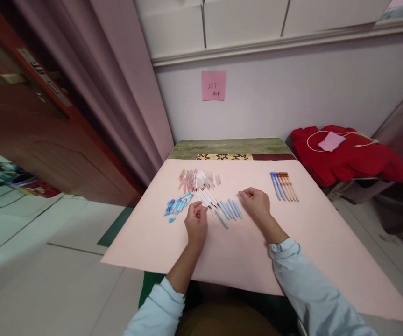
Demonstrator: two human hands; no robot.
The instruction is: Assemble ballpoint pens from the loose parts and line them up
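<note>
My left hand is closed, fingers curled together, beside several thin white pen refills with dark tips. Whether something small is in it I cannot make out. My right hand is also closed, thumb and fingertips pinched just above the paper; anything between them is too small to tell. Between the hands lie several light-blue pen barrels, one apart and nearer me. Left of my left hand is a group of blue and turquoise pen parts. Behind the refills, clear and pinkish barrels lie in a loose row.
Assembled-looking blue and brown pens lie side by side at the right. Pink paper covers the table. Red cloth with a cord is piled beyond the right edge. A wooden door and curtain stand left; a pink note hangs on the wall.
</note>
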